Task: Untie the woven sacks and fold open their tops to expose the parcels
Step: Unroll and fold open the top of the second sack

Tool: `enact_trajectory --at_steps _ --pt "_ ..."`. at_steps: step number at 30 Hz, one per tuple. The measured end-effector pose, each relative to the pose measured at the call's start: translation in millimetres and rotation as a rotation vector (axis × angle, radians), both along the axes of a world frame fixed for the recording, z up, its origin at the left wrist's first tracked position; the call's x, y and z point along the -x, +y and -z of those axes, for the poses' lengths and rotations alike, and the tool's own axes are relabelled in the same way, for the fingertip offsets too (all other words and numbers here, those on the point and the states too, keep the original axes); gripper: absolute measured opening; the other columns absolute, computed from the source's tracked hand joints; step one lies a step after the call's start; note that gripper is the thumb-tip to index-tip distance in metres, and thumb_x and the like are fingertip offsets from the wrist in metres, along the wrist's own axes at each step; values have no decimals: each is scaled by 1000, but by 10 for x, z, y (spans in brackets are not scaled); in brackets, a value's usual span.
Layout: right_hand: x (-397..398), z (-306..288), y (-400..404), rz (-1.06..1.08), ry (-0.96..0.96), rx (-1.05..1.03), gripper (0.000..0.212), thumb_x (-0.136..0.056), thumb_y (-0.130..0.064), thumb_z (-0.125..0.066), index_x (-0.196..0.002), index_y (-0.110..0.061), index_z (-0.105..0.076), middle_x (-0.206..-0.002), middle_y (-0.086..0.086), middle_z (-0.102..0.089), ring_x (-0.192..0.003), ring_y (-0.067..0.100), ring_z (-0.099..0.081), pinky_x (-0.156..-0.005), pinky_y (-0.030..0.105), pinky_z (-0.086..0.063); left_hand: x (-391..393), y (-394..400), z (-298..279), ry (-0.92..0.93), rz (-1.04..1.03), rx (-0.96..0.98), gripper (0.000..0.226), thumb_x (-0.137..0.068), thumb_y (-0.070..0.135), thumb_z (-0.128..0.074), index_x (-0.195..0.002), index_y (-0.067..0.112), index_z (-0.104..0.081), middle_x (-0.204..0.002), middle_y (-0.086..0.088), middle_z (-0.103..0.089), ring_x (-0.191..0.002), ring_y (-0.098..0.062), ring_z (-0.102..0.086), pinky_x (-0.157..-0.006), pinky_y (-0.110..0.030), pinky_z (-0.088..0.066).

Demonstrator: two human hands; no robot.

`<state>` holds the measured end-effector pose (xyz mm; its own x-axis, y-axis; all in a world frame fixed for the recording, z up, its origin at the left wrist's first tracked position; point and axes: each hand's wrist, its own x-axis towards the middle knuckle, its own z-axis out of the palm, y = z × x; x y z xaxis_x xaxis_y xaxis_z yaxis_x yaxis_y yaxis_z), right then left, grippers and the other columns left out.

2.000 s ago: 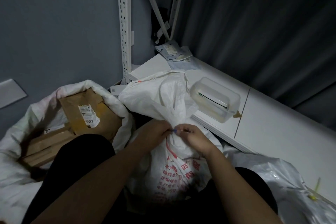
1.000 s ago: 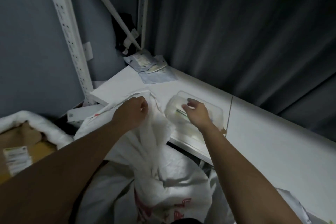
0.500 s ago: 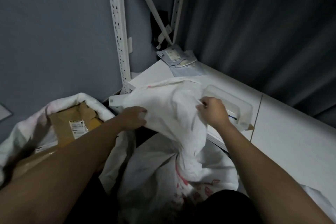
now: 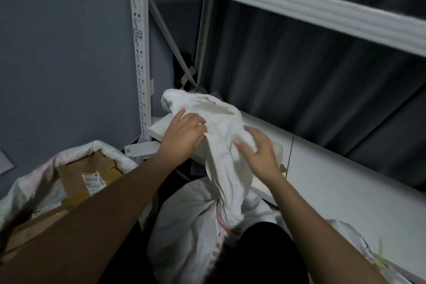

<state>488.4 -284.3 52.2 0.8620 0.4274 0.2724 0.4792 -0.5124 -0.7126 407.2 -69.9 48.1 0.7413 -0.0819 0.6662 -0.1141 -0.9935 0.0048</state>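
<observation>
A white woven sack [image 4: 198, 221] with red print stands between my knees, its neck still bunched low down and its loose top [image 4: 221, 127] pulled up high. My left hand [image 4: 184, 136] grips the left side of that loose top with curled fingers. On the right side my right hand [image 4: 258, 152] pinches the fabric between thumb and fingers. What is inside this sack is hidden. At the left a second white sack [image 4: 30, 189] stands folded open, showing brown cardboard parcels [image 4: 87, 177] with white labels.
A white shelf board [image 4: 334, 180] runs along the right, under a dark curtain. White perforated rack posts [image 4: 139, 53] and a crossbeam [image 4: 288, 4] stand behind. Another white sack [image 4: 359, 246] with a yellow tie [image 4: 380, 256] lies at the lower right. A grey wall is to the left.
Two seconds ago both hands worked at the tied neck. Since then they have moved up to the loose top, lifting and spreading it. The view has tilted upward.
</observation>
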Motion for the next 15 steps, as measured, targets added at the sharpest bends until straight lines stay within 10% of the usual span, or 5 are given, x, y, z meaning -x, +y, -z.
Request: enact_trajectory --at_steps 5,10,12,15 --pt "561 -253 322 -141 -187 -96 17 -92 -31 -60 -92 -16 -67 -81 -6 -67 -76 6 -58 -72 29 -46 206 -187 -683 -162 -22 -206 19 -75 26 -74 -89 15 -66 -128 -12 -57 -124 -32 -49 -112 -54 -19" --pt "730 -713 136 -47 27 -457 19 -96 -11 -54 -82 -20 -65 -71 -6 -60 -61 -6 -50 -60 12 -39 634 -57 -1263 17 -124 585 111 -66 55 -76 -151 22 -13 -159 -6 -5 -145 -26 -5 -118 -45 -5" --pt "783 -905 21 -16 57 -531 23 -97 -12 -52 -79 -21 -64 -70 -9 -60 -61 -6 -52 -59 14 -40 715 52 -1444 82 -44 775 98 -69 49 -77 -147 23 -23 -150 -4 -33 -138 -24 -30 -114 -44 -25" --pt "786 -1180 -118 116 4 -527 19 -95 -8 -50 -94 -21 -65 -88 -10 -64 -89 6 -60 -71 15 -45 779 3 -1651 125 -18 704 20 -85 38 -67 -93 21 -64 -85 2 -63 -92 -29 -63 -75 -35 -47"
